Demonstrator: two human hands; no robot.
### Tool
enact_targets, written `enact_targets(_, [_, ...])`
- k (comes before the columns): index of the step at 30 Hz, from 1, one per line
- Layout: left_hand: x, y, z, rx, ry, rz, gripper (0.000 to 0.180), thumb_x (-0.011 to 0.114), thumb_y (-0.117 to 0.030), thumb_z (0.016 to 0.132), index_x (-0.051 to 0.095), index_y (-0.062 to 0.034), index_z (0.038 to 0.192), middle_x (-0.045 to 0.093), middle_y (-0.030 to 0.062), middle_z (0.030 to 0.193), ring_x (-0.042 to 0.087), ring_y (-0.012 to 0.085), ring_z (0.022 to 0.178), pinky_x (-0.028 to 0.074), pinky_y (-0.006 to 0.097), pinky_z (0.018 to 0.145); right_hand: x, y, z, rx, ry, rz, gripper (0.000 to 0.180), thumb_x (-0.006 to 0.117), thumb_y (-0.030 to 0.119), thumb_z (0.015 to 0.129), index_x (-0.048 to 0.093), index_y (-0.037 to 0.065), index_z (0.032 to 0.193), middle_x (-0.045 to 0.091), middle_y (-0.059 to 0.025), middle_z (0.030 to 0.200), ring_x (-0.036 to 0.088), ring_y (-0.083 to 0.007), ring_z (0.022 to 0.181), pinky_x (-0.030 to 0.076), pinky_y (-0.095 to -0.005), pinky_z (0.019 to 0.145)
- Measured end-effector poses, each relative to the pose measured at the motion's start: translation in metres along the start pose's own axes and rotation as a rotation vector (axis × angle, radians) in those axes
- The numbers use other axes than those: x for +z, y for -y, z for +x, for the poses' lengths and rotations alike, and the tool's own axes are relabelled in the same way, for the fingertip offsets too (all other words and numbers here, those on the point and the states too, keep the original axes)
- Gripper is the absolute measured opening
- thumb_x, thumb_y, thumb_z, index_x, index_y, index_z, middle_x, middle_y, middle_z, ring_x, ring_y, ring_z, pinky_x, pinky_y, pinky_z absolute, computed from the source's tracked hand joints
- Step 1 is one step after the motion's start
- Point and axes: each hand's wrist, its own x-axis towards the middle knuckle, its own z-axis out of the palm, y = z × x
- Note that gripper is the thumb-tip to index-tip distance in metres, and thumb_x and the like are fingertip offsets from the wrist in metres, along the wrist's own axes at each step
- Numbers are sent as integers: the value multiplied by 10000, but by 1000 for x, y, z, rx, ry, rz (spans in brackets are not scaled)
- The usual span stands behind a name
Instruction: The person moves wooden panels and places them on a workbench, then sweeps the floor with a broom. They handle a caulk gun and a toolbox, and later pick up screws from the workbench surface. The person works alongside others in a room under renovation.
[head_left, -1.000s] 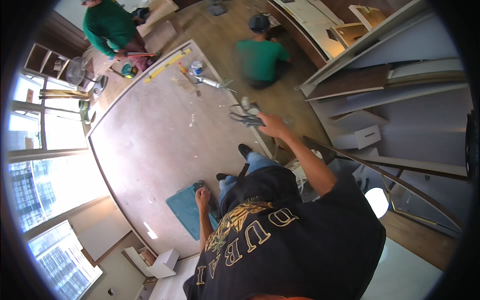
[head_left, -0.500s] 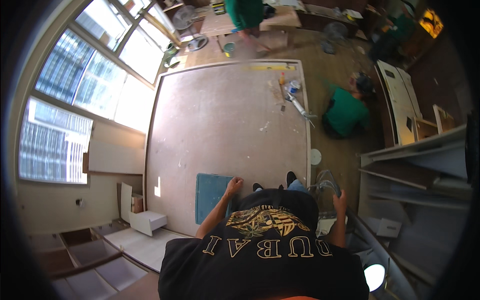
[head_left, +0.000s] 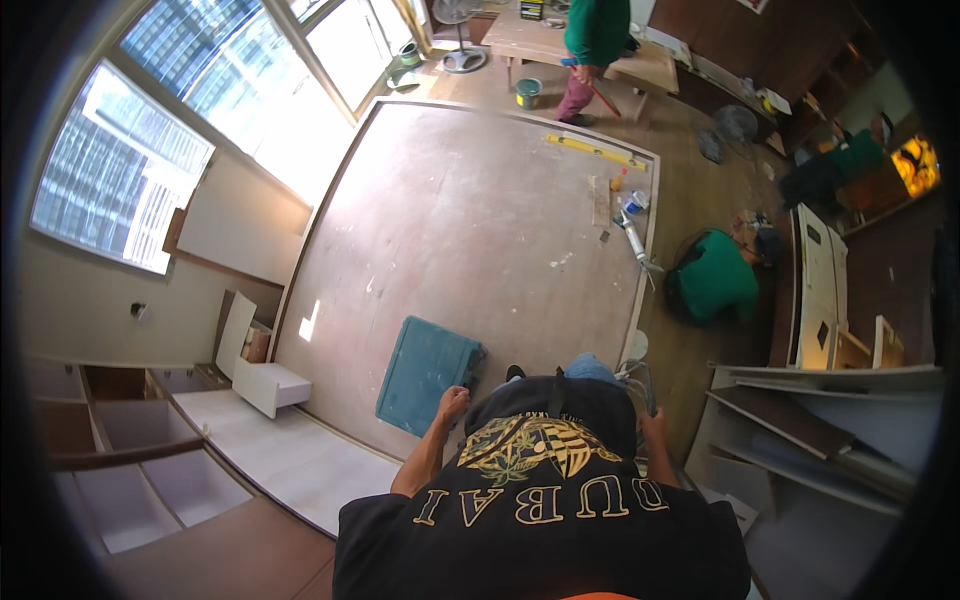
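A flat teal case (head_left: 425,375) lies on a large pale board (head_left: 470,230), just left of my feet. My left hand (head_left: 453,403) is at the near right edge of this case, its fingers curled in. Whether they grip a latch or only rest against the edge is too small to tell. A loose coil of grey cable (head_left: 642,376) hangs at my right side. My right hand (head_left: 653,428) is closed round it, partly hidden by my shirt.
A caulking gun (head_left: 632,240), yellow spirit level (head_left: 595,150) and small blue-and-white container (head_left: 635,203) lie along the board's right side. One co-worker (head_left: 715,280) crouches at right; another (head_left: 597,35) stands beyond. Shelving (head_left: 810,410) stands at right, a white drawer (head_left: 270,385) at left.
The whole view has turned, so the case now looks tilted. My left hand has moved along the case's right edge toward me. The co-worker at the back has shifted.
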Motion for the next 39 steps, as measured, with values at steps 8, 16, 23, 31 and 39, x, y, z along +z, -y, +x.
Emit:
enact_targets(8, [-15, 35, 33, 239, -88, 282, 316, 537, -242, 797, 637, 15, 951, 659, 134, 829, 633, 240, 787, 490, 369, 701, 26, 30, 30, -51, 43, 53, 554, 563, 104, 733, 414, -64, 1240, 545, -73, 680, 525, -142, 536, 417, -309, 486])
enact_targets(16, [-14, -60, 79, 315, -176, 507, 260, 469, -196, 749, 641, -3, 772, 635, 255, 812, 639, 383, 785, 478, 452, 679, 60, 90, 74, -169, 223, -200, 540, 560, 95, 719, 418, -71, 1213, 545, -71, 678, 520, -137, 525, 418, -311, 478])
enact_targets(23, [11, -118, 117, 348, -241, 390, 281, 471, -176, 760, 681, -16, 858, 657, 245, 839, 640, 394, 801, 494, 451, 707, 89, 167, 130, -276, 282, -358, 447, 558, 94, 721, 459, -58, 1129, 539, -64, 661, 519, -135, 511, 419, -308, 467])
enact_targets(31, [10, -128, 108, 129, -321, 358, 272, 474, -207, 752, 634, 13, 770, 620, 259, 774, 625, 385, 721, 467, 451, 652, 110, 235, 207, -529, 213, -423, 343, 555, 93, 722, 506, -44, 1033, 532, -56, 641, 518, -132, 495, 419, -304, 454])
enact_targets(39, [-10, -184, 113, -48, -373, 110, 319, 545, -219, 785, 643, 15, 979, 674, 153, 879, 644, 250, 807, 499, 346, 742, 152, 346, 224, -294, 336, -170, 158, 547, 116, 827, 538, -22, 902, 549, -64, 627, 533, -134, 476, 444, -292, 446])
